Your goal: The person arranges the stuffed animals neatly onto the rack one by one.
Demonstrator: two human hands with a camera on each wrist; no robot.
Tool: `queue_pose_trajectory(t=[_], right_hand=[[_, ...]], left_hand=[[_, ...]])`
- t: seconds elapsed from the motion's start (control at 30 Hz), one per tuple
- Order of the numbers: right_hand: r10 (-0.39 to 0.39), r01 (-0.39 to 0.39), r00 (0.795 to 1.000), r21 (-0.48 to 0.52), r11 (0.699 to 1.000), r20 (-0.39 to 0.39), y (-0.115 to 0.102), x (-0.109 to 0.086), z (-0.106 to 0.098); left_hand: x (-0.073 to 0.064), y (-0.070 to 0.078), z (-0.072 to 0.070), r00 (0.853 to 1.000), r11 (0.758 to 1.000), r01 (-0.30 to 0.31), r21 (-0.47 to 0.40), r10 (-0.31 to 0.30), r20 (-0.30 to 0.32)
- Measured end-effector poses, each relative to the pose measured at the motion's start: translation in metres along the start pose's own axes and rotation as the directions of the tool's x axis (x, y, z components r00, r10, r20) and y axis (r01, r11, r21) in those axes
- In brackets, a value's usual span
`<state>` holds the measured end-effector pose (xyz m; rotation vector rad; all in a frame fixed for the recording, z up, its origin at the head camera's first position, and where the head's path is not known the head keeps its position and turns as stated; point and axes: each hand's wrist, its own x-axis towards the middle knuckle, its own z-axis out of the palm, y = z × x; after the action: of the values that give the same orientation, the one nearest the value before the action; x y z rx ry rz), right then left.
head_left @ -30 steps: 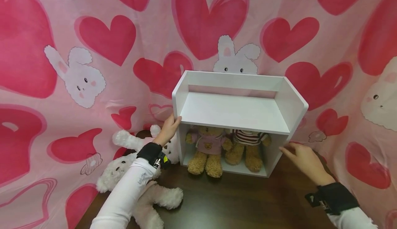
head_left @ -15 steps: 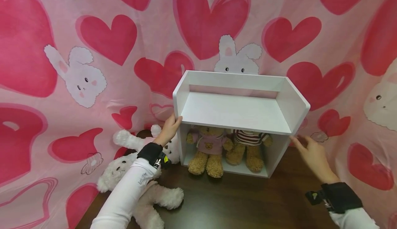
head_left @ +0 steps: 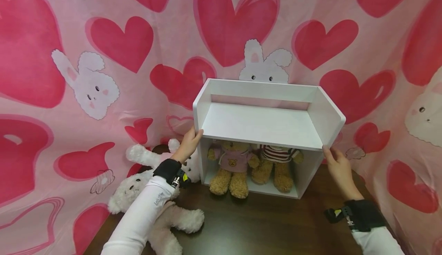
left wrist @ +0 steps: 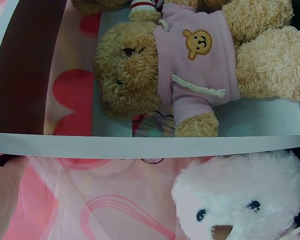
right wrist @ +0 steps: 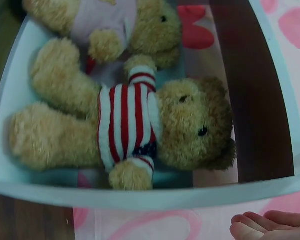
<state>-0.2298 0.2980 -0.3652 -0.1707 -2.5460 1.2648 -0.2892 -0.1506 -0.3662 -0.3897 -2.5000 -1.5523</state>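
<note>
A white two-tier shelf [head_left: 262, 126] stands on the dark table. My left hand [head_left: 187, 146] holds its left side panel at the middle board's height, thumb at the front edge. On the other side my right hand [head_left: 340, 168] has its fingertips right at the right panel's front edge; in the right wrist view its fingers lie loosely bent beside the panel. Inside the lower tier sit two brown teddy bears, one in a pink hoodie [left wrist: 200, 55], the other in a red-and-white striped top [right wrist: 125, 122]. The middle board hides their heads in the head view.
Left of the shelf, two white plush bears lie on the table: one [head_left: 143, 156] against the shelf's side, another [head_left: 188, 218] partly under my left sleeve. A pink heart-and-rabbit cloth [head_left: 119, 44] hangs behind. The dark table [head_left: 248, 224] extends in front.
My right hand has moved up from lower beside the right panel to its front edge near the middle board. The left hand, the shelf and the bears have stayed put.
</note>
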Motion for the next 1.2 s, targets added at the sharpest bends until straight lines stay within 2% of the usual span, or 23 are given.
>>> queue_pose_trajectory(t=[0.2, 0.4, 0.57, 0.67, 0.73, 0.8, 0.97, 1.1, 1.2], right_hand=[[0.044, -0.049, 0.999, 0.177, 0.983, 0.03, -0.003, 0.004, 0.01], [0.112, -0.1, 0.993, 0.248, 0.964, -0.035, -0.003, 0.007, 0.018], [0.137, -0.119, 0.99, 0.315, 0.941, -0.034, -0.004, 0.007, 0.022], [0.139, -0.112, 0.988, 0.306, 0.945, -0.067, -0.006, 0.007, 0.024], [0.136, -0.105, 0.986, 0.287, 0.952, -0.091, -0.006, 0.007, 0.025], [0.135, -0.102, 0.984, 0.258, 0.961, -0.115, -0.006, 0.008, 0.027], [0.142, -0.111, 0.983, 0.239, 0.965, -0.117, -0.005, 0.007, 0.027], [0.134, -0.104, 0.984, 0.237, 0.966, -0.116, -0.004, 0.007, 0.027], [0.119, -0.089, 0.986, 0.239, 0.967, -0.117, -0.003, 0.006, 0.027]], left_hand=[[0.001, 0.001, 0.0, 1.0, 1.0, 0.003, -0.001, -0.003, -0.009], [0.0, 0.005, 0.0, 1.0, 1.0, 0.003, -0.011, -0.003, -0.002], [-0.011, 0.028, -0.003, 1.0, 1.0, 0.009, -0.006, -0.009, -0.002], [-0.017, 0.042, -0.004, 1.0, 1.0, 0.009, 0.005, -0.009, 0.003], [-0.018, 0.044, -0.004, 1.0, 1.0, 0.014, -0.007, -0.014, 0.009], [-0.016, 0.04, -0.004, 1.0, 1.0, 0.008, 0.002, -0.008, 0.006], [-0.007, 0.016, -0.002, 1.0, 0.999, 0.01, 0.038, -0.01, 0.006], [-0.01, 0.011, -0.003, 1.0, 0.999, 0.017, 0.046, -0.018, 0.021], [-0.013, 0.011, -0.006, 0.999, 0.994, -0.009, 0.111, 0.004, 0.052]])
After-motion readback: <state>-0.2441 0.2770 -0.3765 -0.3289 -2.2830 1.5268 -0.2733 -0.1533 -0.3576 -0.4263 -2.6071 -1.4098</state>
